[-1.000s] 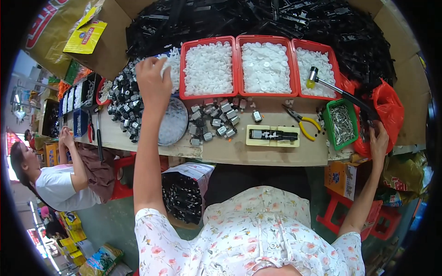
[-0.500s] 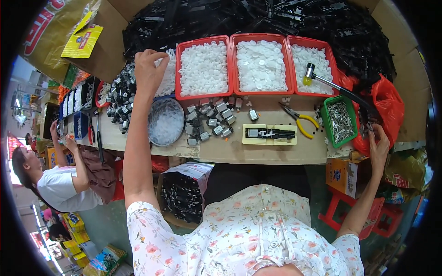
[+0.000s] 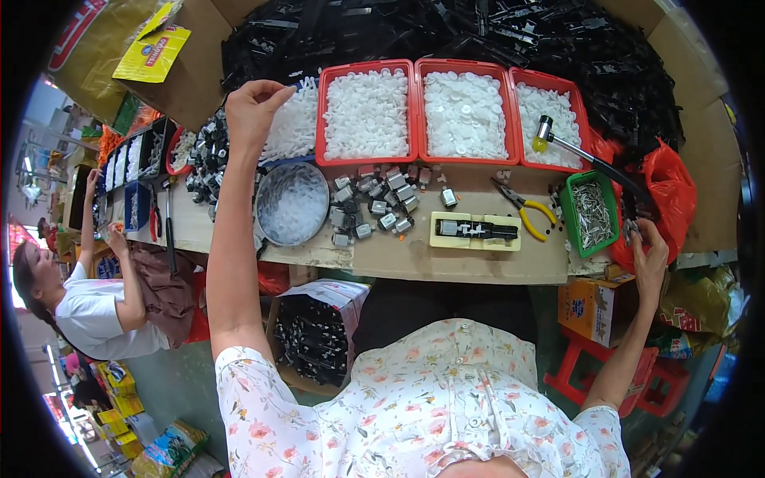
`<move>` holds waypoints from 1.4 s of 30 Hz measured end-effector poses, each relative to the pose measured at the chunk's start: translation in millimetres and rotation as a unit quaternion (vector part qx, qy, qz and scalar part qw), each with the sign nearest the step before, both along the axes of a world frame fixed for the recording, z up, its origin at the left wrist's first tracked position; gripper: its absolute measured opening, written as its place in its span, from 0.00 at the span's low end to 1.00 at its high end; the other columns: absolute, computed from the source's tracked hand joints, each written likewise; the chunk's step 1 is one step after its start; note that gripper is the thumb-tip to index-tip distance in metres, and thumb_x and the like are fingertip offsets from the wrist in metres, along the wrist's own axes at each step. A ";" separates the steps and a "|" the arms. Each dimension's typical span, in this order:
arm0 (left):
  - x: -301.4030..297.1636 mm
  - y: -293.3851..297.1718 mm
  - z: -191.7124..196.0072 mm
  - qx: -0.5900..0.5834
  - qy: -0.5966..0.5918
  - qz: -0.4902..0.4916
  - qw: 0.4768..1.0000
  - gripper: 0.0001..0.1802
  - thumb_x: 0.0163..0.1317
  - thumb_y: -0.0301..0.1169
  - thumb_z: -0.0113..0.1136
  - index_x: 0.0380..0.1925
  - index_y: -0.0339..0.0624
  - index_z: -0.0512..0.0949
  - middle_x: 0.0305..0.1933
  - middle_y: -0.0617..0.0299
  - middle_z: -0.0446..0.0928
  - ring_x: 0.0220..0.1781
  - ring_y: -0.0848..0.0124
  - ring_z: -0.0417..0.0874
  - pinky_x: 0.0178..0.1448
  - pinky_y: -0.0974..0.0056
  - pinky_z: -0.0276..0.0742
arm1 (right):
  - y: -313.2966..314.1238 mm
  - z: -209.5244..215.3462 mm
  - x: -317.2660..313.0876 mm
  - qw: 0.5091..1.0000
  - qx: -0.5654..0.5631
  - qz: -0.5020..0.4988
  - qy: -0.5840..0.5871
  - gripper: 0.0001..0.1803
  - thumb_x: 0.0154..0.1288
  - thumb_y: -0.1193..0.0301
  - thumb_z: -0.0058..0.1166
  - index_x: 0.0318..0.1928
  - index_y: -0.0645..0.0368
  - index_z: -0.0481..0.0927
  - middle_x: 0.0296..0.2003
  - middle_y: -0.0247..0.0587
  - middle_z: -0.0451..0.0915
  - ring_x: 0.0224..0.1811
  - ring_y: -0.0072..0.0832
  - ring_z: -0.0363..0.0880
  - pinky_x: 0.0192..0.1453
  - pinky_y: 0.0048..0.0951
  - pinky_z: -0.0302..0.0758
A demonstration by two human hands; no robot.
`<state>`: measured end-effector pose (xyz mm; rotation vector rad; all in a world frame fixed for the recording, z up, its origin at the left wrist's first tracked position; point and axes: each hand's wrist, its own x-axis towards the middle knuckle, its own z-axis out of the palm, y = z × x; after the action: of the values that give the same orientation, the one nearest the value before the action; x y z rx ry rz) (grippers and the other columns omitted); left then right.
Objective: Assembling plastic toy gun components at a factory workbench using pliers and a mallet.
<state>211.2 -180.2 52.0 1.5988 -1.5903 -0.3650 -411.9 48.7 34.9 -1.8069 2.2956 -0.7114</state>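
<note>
At the worktable's point(image 3: 320, 258) near right corner, your right hand point(image 3: 653, 251) touches small grey parts point(image 3: 632, 231), direction and grip unclear; along the near edge, a cream fixture point(image 3: 474, 245) carries a black housing point(image 3: 500, 232), long axis parallel to that edge; farther left, your left hand point(image 3: 253, 115) pinches above white plastic pieces point(image 3: 292, 127), any grasp indiscernible.

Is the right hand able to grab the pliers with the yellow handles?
Probably yes: nothing lies on the pliers. The right hand would have to go over or around the green bin between them, and the small parts it seems to hold might hinder.
</note>
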 end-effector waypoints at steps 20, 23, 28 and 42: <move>-2.1 102.6 3.8 0.105 0.033 -0.061 0.992 0.07 0.58 0.25 0.73 0.36 0.33 0.86 0.34 0.68 0.84 0.33 0.83 0.79 0.34 0.74 0.72 | 8.1 11.8 51.7 0.994 -0.045 0.083 -0.061 0.10 0.70 0.78 0.56 0.50 0.69 0.78 0.34 0.44 0.80 0.36 0.25 0.78 0.43 0.27 0.74; -4.3 128.0 -14.0 0.076 -0.023 -0.070 0.994 0.06 0.54 0.24 0.74 0.31 0.35 0.86 0.33 0.66 0.85 0.33 0.79 0.79 0.37 0.71 0.73 | 0.5 11.3 59.3 0.991 -0.027 0.103 -0.075 0.11 0.69 0.79 0.57 0.50 0.69 0.78 0.34 0.44 0.81 0.36 0.25 0.78 0.43 0.27 0.74; -7.6 153.1 -31.0 0.032 -0.090 -0.084 0.992 0.06 0.50 0.23 0.74 0.29 0.38 0.87 0.33 0.61 0.86 0.39 0.66 0.81 0.47 0.65 0.74 | -5.7 16.1 71.3 0.991 -0.001 0.117 -0.067 0.11 0.69 0.79 0.57 0.50 0.69 0.78 0.38 0.39 0.82 0.40 0.23 0.78 0.48 0.26 0.75; -108.4 173.2 -21.4 0.065 0.505 -0.124 0.852 0.06 0.59 0.20 0.70 0.37 0.34 0.86 0.45 0.50 0.86 0.44 0.70 0.85 0.52 0.68 0.78 | -20.1 -1.3 203.4 0.915 -0.076 0.306 -0.251 0.12 0.61 0.82 0.63 0.46 0.66 0.81 0.39 0.44 0.85 0.40 0.32 0.85 0.44 0.31 0.80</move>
<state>102.8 -7.0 30.6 0.9607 -0.9199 -1.2399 -208.5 28.6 33.6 -1.9505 1.2847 -1.0841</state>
